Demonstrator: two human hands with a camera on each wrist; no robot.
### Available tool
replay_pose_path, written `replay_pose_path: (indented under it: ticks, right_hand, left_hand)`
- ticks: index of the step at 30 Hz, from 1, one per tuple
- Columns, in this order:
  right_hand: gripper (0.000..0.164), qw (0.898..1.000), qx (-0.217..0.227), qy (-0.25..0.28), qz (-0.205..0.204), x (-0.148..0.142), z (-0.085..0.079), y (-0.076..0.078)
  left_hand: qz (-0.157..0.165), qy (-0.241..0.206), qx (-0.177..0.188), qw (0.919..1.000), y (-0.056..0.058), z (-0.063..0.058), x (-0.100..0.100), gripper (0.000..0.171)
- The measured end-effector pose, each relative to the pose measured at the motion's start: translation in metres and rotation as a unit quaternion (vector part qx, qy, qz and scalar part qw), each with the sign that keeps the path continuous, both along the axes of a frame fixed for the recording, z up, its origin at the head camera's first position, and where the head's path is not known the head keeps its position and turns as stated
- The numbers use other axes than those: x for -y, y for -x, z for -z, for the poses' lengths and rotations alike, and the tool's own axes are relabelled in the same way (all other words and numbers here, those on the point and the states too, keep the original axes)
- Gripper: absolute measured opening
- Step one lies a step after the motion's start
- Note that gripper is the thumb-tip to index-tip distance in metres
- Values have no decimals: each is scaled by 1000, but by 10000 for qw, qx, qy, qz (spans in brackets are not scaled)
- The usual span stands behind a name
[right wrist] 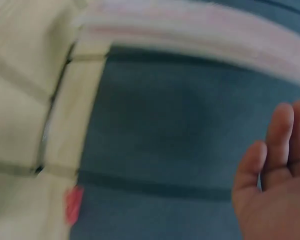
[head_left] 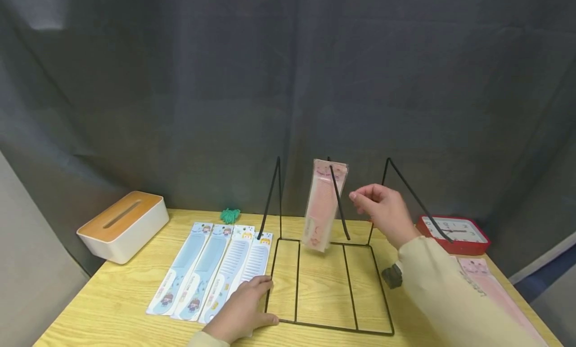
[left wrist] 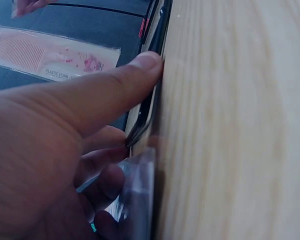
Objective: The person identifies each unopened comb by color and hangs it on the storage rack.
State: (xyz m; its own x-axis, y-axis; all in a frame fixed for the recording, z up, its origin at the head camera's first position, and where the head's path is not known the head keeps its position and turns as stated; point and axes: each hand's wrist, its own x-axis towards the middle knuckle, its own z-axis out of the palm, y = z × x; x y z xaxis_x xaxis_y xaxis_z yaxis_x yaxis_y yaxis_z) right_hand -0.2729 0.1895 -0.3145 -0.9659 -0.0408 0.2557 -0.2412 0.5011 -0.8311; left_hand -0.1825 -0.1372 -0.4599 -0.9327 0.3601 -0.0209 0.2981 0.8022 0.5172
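A black wire rack point(head_left: 351, 287) stands on the table with three upward-slanting prongs. From its middle prong hangs pink packaged combs point(head_left: 321, 202), tilted slightly. My left hand point(head_left: 243, 304) grips the rack's front left corner. In the left wrist view its thumb point(left wrist: 115, 82) presses along the wire, and the other fingers curl by the corner beside a clear package edge. My right hand point(head_left: 389, 212) is raised just right of the hanging combs, apart from them and holding nothing. The right wrist view shows its fingers point(right wrist: 277, 135) fairly straight, with the pink package blurred above.
Several blue and white packaged combs point(head_left: 209, 254) lie left of the rack. More pink packaging point(head_left: 477, 267) lies at right, partly under my sleeve. A red clock point(head_left: 459, 231), a tissue box point(head_left: 130, 232) and a green tangle point(head_left: 230, 216) stand towards the back, before a dark curtain.
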Motion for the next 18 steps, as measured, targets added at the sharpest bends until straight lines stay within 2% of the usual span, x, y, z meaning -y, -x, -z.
replay_pose_path:
  ticks: [6,11,14,16,18]
  right_hand:
    - [46,9943,358,-1001,-75,-65,43,-4]
    - [55,9785,910,-1853,-29,-127,82,-6]
    - [58,9685,935,-2278,366,-162,102,-8]
    - [58,9660,877,-2352,621,-184,113,-8]
    - [63,9633,1025,-2327,863,-202,122,-8]
  left_hand:
    - [12,5,38,10000,0,-1,0,84]
    - [34,-59,91,9999,-1,-4,2,83]
    - [61,-51,46,10000,-1,-5,2,83]
    - [45,-61,55,10000,-2,-4,2,82]
    - [25,-83,85,9999,-1,-3,2,82]
